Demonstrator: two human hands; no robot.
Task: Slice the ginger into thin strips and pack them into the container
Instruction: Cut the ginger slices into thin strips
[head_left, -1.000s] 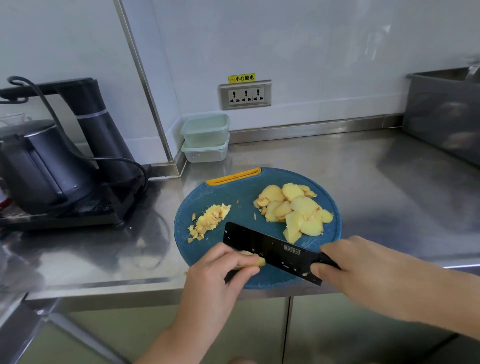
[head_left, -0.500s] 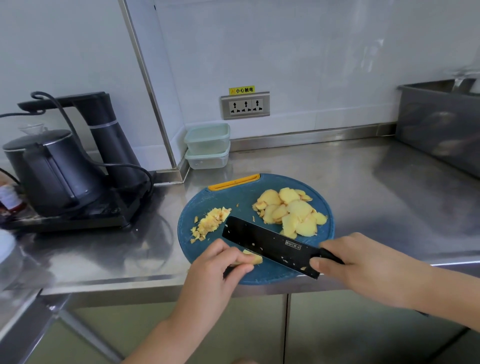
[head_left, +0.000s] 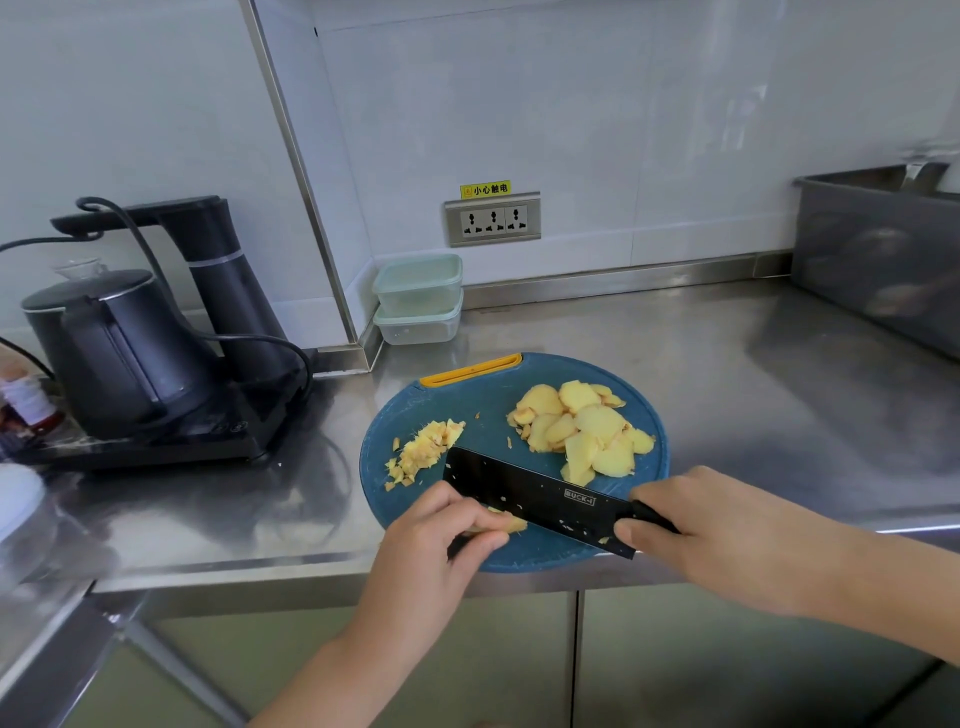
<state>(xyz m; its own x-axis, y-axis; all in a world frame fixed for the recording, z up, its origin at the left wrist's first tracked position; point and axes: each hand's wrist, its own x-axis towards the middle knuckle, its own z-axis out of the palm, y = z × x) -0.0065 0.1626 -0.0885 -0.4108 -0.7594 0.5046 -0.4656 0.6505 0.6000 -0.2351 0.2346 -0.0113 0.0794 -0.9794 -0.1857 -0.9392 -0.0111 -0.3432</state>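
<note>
**Cutting ginger at the near edge of the board**

The left hand (head_left: 441, 535), at the lower centre of the frame, curls its fingers down over a small piece of ginger (head_left: 511, 526). It pins the piece to the blue cutting board (head_left: 488, 410) just left of the blade. The curl probably keeps the fingertips behind the edge. At the lower right, the right hand (head_left: 711, 535) is wrapped round the handle of the black knife (head_left: 540, 499). The blade slants across the near part of the board, with ginger flecks stuck to its flat. Whether the edge touches the board I cannot tell.

Above the blade, right of centre, lies a heap of uncut slices (head_left: 587, 431). A smaller heap of cut strips (head_left: 423, 452) sits at the board's left side, apart from the slices, seemingly so that cut and uncut do not mix.

Two containers (head_left: 418, 299) stand stacked in the wall corner above the board, apart from it, so packing looks not yet begun. A black kettle (head_left: 109, 343) stands at the left on the steel counter (head_left: 727, 364).
</note>
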